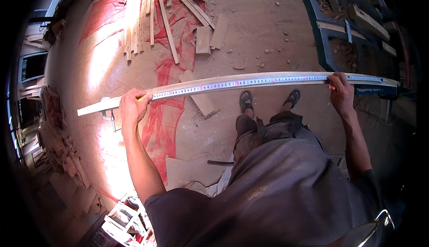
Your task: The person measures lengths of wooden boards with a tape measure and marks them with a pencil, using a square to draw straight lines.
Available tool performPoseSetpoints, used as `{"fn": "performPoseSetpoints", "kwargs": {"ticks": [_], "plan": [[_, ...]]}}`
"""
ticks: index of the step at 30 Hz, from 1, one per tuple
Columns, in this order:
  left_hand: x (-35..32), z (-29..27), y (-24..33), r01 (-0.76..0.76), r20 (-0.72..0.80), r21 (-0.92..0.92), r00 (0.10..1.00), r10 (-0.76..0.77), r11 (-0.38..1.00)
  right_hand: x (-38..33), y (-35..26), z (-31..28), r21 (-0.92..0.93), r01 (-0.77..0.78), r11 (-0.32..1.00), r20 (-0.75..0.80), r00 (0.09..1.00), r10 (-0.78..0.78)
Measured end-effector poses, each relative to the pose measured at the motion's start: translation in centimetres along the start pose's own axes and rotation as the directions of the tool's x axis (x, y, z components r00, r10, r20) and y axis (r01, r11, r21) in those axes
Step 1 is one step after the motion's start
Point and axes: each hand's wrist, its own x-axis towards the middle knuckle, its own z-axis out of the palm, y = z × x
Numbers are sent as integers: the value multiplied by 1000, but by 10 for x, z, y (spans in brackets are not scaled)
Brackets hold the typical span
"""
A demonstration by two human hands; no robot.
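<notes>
A long, pale wooden strip (pixel 214 80) spans the view in front of me, with a white measuring tape (pixel 250 82) stretched along it. Near its left end, my left hand (pixel 133 106) is closed around the strip and the tape; a small yellow bit shows by the thumb. My right hand (pixel 342 92) grips both toward the other end, with a small red piece (pixel 331 87) at its fingers, too small to name. The tape runs on past that hand. Left of my left hand, a metal clamp (pixel 110 116) sits at the strip.
Long wooden slats (pixel 149 14) and short boards (pixel 203 40) lie on the floor, partly over a red sheet (pixel 163 122). A dark blue metal frame (pixel 319 37) stands at far right, beneath the strip's right end. Scrap wood (pixel 67 153) is piled at left.
</notes>
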Motion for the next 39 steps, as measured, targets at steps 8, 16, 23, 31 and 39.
{"fn": "performPoseSetpoints", "kwargs": {"ticks": [8, 16, 23, 31, 39], "plan": [[-4, -2, 8, 22, -15, 0, 1000, -22, 1000, 1, -2, 1, -5, -9, 1000, -9, 1000, 9], [-5, -2, 7, -8, -25, 4, 1000, 8, 1000, 0, -3, -1, 11, -16, 1000, -6, 1000, 16], [-5, 11, -5, -108, -109, -53, 989, 101, 993, -7, -2, -4, -22, -31, 999, -2, 1000, 31], [-11, 50, 53, -135, -156, -79, 980, 122, 988, -14, 7, -2, 73, -40, 997, -54, 998, 44], [-28, 82, 162, -222, -96, -101, 972, 213, 970, -31, 31, 2, 263, -71, 962, -153, 982, 114]]}}
